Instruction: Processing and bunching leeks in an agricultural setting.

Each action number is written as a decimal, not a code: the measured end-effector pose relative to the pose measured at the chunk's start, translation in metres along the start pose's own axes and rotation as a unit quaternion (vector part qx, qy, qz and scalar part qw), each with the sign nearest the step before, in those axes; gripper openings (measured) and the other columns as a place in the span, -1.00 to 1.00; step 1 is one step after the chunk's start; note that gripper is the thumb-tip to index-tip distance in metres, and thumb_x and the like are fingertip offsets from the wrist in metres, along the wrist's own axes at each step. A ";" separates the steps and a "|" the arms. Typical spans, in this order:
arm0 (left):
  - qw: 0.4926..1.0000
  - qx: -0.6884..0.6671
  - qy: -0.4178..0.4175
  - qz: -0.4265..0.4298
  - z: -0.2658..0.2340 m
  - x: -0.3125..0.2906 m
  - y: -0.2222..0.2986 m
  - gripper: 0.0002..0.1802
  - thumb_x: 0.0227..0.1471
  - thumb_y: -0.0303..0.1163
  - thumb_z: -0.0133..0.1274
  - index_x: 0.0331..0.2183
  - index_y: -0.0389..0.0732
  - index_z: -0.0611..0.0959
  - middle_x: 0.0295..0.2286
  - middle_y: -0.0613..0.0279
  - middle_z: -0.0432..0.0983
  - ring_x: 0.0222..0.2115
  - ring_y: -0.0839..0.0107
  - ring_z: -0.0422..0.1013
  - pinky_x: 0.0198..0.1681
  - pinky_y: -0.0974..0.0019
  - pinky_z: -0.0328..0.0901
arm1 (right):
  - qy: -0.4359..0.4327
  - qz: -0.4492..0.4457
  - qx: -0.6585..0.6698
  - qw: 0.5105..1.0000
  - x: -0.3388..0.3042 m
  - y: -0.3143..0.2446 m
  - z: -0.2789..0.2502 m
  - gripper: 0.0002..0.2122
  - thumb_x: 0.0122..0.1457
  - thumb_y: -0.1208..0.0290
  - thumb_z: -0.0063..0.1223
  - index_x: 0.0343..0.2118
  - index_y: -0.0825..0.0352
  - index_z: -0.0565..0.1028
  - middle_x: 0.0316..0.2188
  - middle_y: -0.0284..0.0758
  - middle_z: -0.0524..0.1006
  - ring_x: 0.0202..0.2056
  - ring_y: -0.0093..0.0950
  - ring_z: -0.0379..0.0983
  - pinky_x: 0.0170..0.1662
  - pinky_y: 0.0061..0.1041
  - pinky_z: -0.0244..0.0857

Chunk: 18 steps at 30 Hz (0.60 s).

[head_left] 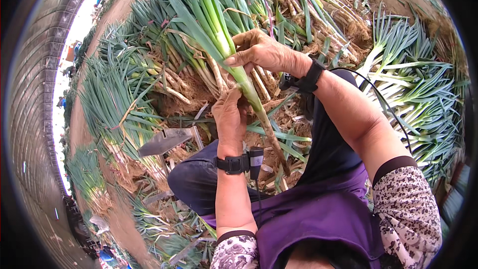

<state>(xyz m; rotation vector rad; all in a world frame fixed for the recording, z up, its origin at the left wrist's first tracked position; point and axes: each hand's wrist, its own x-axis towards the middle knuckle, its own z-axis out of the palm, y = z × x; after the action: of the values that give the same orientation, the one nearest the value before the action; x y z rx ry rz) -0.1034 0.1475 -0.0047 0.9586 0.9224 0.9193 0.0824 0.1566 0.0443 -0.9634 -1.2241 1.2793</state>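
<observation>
A long green onion [255,100] slants across in front of me, its green leaves up toward the far left and its brown, soil-stained root end down over the ground between my legs. My right hand [266,52] is closed round the upper stalk where the leaves fan out. Lower on the same stalk, from its left side, my left hand [230,107] is closed on it; some of its fingers are hidden behind the stalk. A flat grey metal plate [167,141] on a stand is left of my left wrist.
Untrimmed green onions with rooty ends [172,77] lie in heaps ahead and to the left. Cleaner white-stalked onions [408,89] are piled at the right. Loose leaves and peelings [279,132] litter the soil. A ribbed wall [37,119] curves along the far left.
</observation>
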 end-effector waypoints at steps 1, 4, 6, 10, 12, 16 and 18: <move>0.988 -0.135 -0.021 -0.073 -0.002 -0.001 -0.004 -0.82 -0.01 -0.43 0.07 -0.36 -0.36 0.59 -0.46 0.32 0.51 -0.49 0.56 0.39 -0.41 0.50 0.28 | -0.021 -0.006 0.032 0.999 -0.002 0.000 0.002 -0.71 0.03 0.33 0.19 -0.28 0.46 0.51 -0.49 -0.40 0.51 -0.47 -0.69 0.44 -0.40 -0.67 0.38; 0.966 -0.200 -0.073 -0.149 -0.005 0.001 -0.001 -0.75 0.06 -0.41 -0.06 -0.22 -0.33 0.51 -0.35 0.19 0.50 -0.38 0.37 0.43 -0.28 0.34 0.33 | -0.063 -0.023 0.091 0.994 -0.004 0.001 0.011 -0.69 0.06 0.36 0.15 -0.17 0.43 0.46 -0.38 -0.34 0.56 -0.34 -0.64 0.48 -0.26 -0.63 0.38; 0.955 -0.230 -0.107 -0.153 -0.004 0.000 -0.003 -0.72 0.09 -0.40 -0.11 -0.16 -0.32 0.46 -0.31 0.10 0.49 -0.34 0.28 0.44 -0.21 0.26 0.34 | -0.091 -0.026 0.104 0.990 -0.002 0.008 0.012 -0.67 0.09 0.39 0.11 -0.10 0.42 0.42 -0.30 -0.28 0.57 -0.26 -0.59 0.49 -0.19 -0.61 0.35; 0.941 -0.254 -0.104 -0.197 -0.016 0.005 -0.017 -0.73 0.10 -0.44 -0.11 -0.13 -0.31 0.42 -0.32 0.04 0.47 -0.38 0.30 0.43 -0.28 0.23 0.36 | -0.108 -0.009 0.095 0.990 0.002 0.021 0.013 -0.63 0.10 0.29 0.10 -0.09 0.40 0.40 -0.31 -0.29 0.56 -0.23 -0.55 0.48 -0.10 -0.55 0.33; 0.946 -0.216 -0.126 -0.205 -0.019 0.010 -0.019 -0.77 0.09 -0.45 -0.11 -0.19 -0.31 0.45 -0.35 0.06 0.48 -0.40 0.31 0.43 -0.30 0.25 0.36 | -0.131 -0.013 0.024 0.991 0.003 0.025 0.014 -0.66 0.13 0.34 0.06 -0.08 0.40 0.37 -0.36 -0.29 0.55 -0.30 -0.53 0.49 -0.17 -0.54 0.37; 0.888 0.366 -0.272 -0.062 -0.023 -0.013 -0.041 -0.87 -0.11 -0.52 0.03 -0.43 -0.36 0.57 -0.47 0.25 0.49 -0.46 0.45 0.41 -0.37 0.40 0.32 | -0.092 0.015 0.134 0.987 -0.004 0.024 0.014 -0.72 0.14 0.45 0.02 -0.12 0.45 0.33 -0.45 -0.22 0.54 -0.48 -0.48 0.51 -0.35 -0.53 0.46; 0.936 0.208 -0.243 -0.146 -0.086 -0.039 -0.122 -0.92 -0.16 -0.48 0.14 -0.51 -0.27 0.65 -0.54 0.33 0.53 -0.52 0.54 0.39 -0.42 0.41 0.29 | -0.043 -0.004 0.084 0.996 0.006 -0.002 0.011 -0.75 0.13 0.45 0.05 -0.16 0.41 0.37 -0.45 -0.25 0.54 -0.49 -0.54 0.50 -0.38 -0.57 0.45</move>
<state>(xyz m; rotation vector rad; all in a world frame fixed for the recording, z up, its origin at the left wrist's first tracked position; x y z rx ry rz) -0.1687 0.0975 -0.1351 1.2937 0.8115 0.2075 0.0710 0.1610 0.0485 -0.7876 -1.1631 1.4050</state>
